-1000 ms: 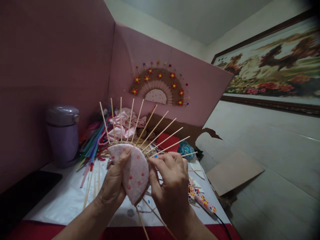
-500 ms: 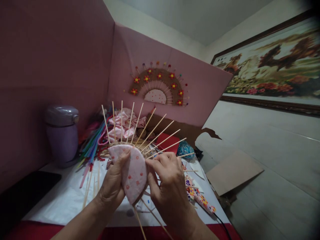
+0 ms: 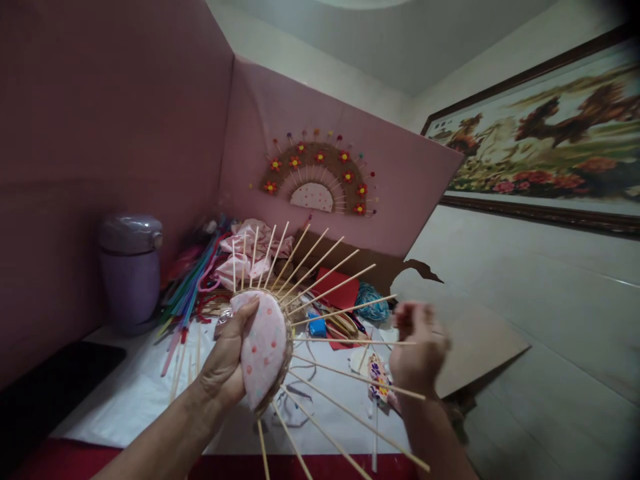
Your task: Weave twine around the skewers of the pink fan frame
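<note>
My left hand (image 3: 233, 357) grips a half-round piece covered in pale pink cloth with small red flowers (image 3: 267, 347), thumb on its face. Thin wooden sticks (image 3: 345, 310) fan out from its curved edge, which has a braided cord trim. My right hand (image 3: 420, 343) is apart from the cloth piece, beyond the stick tips on the right. Motion smears its fingers, so whether they hold anything cannot be told. A similar half-round fan with orange flowers (image 3: 320, 173) hangs on the pink board behind.
At left stand a lilac flask (image 3: 131, 280) and a dark flat object (image 3: 60, 380). Coloured pipe cleaners (image 3: 195, 280), crumpled pink cloth (image 3: 250, 250), blue yarn (image 3: 373, 303) and red paper (image 3: 337, 285) lie at the table's back. A flower-patterned tool (image 3: 377, 380) lies at right.
My right hand has left the edge of the cloth piece and moved right, past the sticks. My left hand still holds the piece, now turned slightly, with more sticks showing at lower right.
</note>
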Demonstrator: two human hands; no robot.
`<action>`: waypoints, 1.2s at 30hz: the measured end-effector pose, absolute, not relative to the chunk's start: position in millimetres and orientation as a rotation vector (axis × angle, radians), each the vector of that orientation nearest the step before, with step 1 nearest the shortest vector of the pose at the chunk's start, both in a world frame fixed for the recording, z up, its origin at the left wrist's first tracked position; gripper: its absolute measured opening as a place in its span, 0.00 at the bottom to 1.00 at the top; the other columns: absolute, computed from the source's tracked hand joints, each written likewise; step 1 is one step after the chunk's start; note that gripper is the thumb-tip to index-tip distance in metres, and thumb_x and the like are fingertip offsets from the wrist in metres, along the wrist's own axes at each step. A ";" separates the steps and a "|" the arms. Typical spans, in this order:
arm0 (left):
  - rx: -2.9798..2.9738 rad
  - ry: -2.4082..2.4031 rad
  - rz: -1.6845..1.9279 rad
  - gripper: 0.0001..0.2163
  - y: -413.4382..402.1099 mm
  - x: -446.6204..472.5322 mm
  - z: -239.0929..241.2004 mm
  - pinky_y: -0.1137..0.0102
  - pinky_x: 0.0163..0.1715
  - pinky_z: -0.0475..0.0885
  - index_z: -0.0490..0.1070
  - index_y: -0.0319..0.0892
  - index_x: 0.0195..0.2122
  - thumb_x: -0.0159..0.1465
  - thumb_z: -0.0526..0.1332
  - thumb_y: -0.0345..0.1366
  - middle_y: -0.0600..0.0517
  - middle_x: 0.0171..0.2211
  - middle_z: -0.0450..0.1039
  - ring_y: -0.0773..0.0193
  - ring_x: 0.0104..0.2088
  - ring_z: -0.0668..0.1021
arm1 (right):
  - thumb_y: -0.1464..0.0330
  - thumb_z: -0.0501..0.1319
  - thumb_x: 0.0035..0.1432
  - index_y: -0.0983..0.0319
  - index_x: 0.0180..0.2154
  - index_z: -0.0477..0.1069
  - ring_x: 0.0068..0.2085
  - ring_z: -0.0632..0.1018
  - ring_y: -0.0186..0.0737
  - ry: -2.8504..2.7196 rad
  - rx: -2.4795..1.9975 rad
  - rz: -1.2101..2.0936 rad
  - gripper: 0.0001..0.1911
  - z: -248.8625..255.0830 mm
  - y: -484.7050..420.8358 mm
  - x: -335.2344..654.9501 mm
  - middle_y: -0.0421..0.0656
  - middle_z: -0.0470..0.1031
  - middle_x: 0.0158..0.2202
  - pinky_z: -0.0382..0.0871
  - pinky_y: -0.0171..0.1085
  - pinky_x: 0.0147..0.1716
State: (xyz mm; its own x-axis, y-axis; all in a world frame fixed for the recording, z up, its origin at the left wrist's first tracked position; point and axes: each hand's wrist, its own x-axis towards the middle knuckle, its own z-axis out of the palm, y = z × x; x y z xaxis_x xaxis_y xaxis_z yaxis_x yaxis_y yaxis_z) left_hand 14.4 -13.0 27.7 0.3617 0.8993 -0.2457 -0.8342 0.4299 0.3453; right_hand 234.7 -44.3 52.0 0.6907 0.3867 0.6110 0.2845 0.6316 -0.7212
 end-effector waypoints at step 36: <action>0.418 0.585 1.028 0.03 -9.0 22.9 9.1 0.71 0.22 0.75 0.73 0.37 0.27 0.53 0.63 0.31 0.48 0.22 0.78 0.63 0.20 0.78 | 0.61 0.57 0.53 0.62 0.24 0.66 0.21 0.58 0.30 -1.276 -1.131 0.508 0.12 -9.5 -18.9 187.3 0.35 0.58 0.19 0.53 0.32 0.20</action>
